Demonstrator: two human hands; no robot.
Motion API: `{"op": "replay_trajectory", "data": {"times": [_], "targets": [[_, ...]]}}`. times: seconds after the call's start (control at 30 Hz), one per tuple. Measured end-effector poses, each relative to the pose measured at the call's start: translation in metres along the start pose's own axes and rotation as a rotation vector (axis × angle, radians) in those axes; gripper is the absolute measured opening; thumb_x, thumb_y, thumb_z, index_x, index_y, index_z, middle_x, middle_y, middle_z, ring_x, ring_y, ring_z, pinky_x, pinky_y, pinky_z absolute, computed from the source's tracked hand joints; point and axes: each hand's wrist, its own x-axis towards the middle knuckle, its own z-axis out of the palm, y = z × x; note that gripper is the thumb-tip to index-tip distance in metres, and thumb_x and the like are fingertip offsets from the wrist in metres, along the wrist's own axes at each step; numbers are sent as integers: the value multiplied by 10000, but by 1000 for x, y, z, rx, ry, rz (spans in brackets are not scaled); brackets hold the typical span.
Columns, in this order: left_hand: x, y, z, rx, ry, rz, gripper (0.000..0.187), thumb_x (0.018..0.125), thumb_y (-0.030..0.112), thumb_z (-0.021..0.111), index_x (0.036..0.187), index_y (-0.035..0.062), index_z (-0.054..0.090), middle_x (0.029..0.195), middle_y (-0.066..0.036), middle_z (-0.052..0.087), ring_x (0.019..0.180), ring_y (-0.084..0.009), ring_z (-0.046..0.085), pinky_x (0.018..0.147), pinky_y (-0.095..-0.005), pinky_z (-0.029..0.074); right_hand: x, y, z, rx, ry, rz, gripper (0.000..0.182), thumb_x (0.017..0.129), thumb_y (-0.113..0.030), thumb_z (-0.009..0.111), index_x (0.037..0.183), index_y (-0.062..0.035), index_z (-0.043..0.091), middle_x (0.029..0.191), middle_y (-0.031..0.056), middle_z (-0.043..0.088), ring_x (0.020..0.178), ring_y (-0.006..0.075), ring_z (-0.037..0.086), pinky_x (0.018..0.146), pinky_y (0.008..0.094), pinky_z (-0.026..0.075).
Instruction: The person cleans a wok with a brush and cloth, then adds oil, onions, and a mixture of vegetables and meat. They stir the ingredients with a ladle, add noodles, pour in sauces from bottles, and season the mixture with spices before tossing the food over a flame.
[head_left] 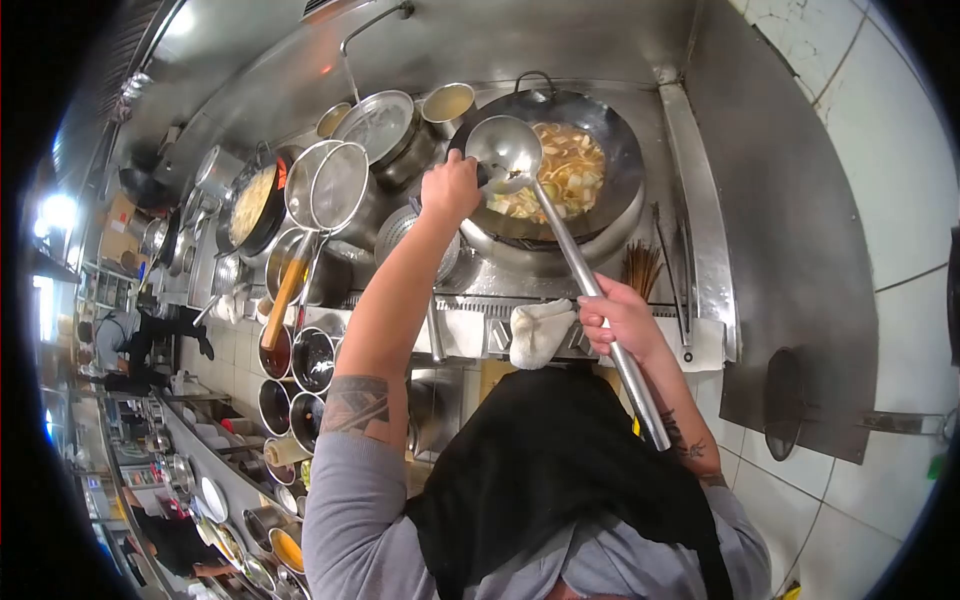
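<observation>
My right hand (622, 316) is wrapped round the long metal handle of a ladle (585, 262), whose end points down past my forearm. The ladle's round bowl (500, 143) overlaps the left side of a dark wok (622, 185) and has a little dark stuff in it. In the wok lies a cooked mix (570, 170) of pale strips and vegetables in brown liquid. Closed into a fist, my left hand (450, 187) is at the wok's left edge, right beside the ladle bowl. Something dark shows at its fingers, but I cannot tell what it is.
Left of the wok stand a lidded pot (377, 125), a wire strainer (338, 187) with a wooden handle, and another pan (254, 205) of food. Sauce pots (313, 360) line the lower left. A white cloth (540, 333) hangs at the stove front. A bamboo brush (642, 268) stands right.
</observation>
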Motion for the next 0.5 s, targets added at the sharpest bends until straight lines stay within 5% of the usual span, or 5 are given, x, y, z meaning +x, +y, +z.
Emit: {"op": "replay_trajectory", "data": {"times": [0.2,0.43,0.47,0.5], "targets": [[20,10,24,394,133,197,133,866,133,551,941,105,658,1034,-77,598,910,-266,655,763,-427,527,2,3,-2,118,30,25,350,956,-66,512,1294,-70,421,694,-15,430,465,45,392,396,220,364],[-1,-19,20,144,146,44,171,849,148,596,994,120,682,1047,-94,611,935,-298,668,771,-440,529,-1,-8,11,313,8,112,322,980,-74,468,1303,-88,471,687,-34,406,454,25,364,387,199,339],[-7,-23,17,-23,50,-82,416,715,277,786,1083,134,653,1117,-111,596,1018,-328,641,842,-443,532,1,-9,11,327,4,124,337,985,-82,461,1322,-85,471,685,-43,411,447,16,360,379,194,339],[-22,-21,-1,-200,6,-170,461,718,276,779,1136,127,651,1147,-120,609,1053,-323,632,886,-436,523,3,-9,11,341,-1,142,352,990,-89,454,1342,-83,472,682,-52,416,440,6,355,371,190,339]]}}
